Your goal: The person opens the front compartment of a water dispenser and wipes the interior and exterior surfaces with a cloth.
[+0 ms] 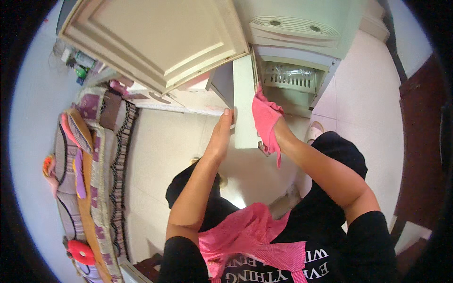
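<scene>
A pink cloth [263,113] is in my right hand [281,129], pressed against the right side of an off-white door panel [245,106] seen almost edge-on. My left hand [224,125] lies along the other side of this panel, fingers extended and pointing away from me; whether its hidden fingertips grip the panel cannot be told. Right of the panel stands an open compartment of a white refrigerator or cabinet [325,85], with a slotted white basket [288,79] holding clear plastic. A pink checked apron [247,233] hangs over my lap.
A large cream panelled door [152,39] juts out at the upper left. A sofa with a patterned cover [102,198] and cushions runs down the left side. A dark red wooden piece [421,141] stands at the right. Beneath me is a pale tiled floor [152,152].
</scene>
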### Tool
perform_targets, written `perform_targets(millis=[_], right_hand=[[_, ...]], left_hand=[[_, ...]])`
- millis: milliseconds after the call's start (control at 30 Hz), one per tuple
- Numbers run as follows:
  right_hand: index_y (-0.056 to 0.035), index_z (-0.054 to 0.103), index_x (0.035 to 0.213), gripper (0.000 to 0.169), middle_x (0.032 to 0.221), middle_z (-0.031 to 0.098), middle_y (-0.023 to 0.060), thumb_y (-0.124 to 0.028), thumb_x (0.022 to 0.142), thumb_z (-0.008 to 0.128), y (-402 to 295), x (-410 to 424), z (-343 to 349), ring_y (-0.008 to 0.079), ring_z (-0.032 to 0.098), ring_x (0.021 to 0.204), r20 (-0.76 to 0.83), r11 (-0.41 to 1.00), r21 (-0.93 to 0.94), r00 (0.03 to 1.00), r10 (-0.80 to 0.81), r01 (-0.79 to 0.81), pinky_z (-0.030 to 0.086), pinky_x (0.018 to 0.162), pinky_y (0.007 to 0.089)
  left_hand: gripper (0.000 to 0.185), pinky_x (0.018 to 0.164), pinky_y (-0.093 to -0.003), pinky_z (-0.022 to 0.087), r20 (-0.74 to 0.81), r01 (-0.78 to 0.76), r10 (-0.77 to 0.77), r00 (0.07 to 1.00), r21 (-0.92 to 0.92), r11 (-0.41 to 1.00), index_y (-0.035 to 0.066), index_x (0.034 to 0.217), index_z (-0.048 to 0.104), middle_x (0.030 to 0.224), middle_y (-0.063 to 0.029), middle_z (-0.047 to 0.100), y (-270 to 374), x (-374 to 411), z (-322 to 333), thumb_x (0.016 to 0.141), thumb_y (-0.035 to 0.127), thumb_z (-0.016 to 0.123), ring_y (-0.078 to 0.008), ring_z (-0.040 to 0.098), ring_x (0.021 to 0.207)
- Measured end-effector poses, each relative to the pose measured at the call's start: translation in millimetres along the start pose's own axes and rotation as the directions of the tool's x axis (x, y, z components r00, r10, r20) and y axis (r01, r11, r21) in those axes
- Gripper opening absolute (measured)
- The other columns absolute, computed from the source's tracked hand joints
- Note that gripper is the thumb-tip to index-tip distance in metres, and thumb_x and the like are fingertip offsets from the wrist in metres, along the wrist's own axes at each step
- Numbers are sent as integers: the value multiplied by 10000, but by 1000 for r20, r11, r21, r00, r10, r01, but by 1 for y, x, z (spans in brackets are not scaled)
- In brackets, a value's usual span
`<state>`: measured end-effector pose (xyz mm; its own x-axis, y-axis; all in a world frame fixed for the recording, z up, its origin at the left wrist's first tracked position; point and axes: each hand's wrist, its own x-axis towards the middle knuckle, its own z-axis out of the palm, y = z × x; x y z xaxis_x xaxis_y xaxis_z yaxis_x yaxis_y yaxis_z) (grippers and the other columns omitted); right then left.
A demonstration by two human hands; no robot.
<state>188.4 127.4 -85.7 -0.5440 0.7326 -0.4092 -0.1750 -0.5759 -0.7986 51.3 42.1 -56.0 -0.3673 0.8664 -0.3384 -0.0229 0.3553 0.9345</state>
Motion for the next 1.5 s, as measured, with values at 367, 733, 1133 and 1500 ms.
perform_targets(millis=[367,733,1133,1500], right_hand=[[-83,533,973,425,770,543,60,-454,976,326,-50,4,44,184,532,699,43,998,65,999,8,-11,475,676,350],[-81,572,1047,324,811,556,35,-372,916,512,-6,-26,9,135,524,712,-48,974,-200,991,-121,110,447,621,288],[-92,561,1136,403,911,591,6,-420,901,555,-26,16,13,133,569,774,27,997,38,997,-75,74,479,692,304],[-31,553,1201,373,1078,601,66,-226,884,576,-5,10,-13,184,565,949,61,868,-421,963,-262,263,451,821,307]], left_hand=[[629,1026,-385,304,94,-12,37,995,-253,967,-18,1297,455,1309,-152,489,-6,8,-6,963,495,312,-245,452,1198],[584,991,-337,324,88,-95,108,990,-140,986,6,1295,436,1223,-102,516,-5,-4,-1,944,474,435,-190,464,1114],[570,1003,-336,325,46,-108,117,992,-169,980,-1,1293,440,1249,-121,506,-11,0,-2,962,461,399,-203,459,1149],[517,986,-314,330,50,-136,149,988,-204,970,41,1279,473,1218,-81,530,-25,4,2,964,446,408,-181,463,1116]])
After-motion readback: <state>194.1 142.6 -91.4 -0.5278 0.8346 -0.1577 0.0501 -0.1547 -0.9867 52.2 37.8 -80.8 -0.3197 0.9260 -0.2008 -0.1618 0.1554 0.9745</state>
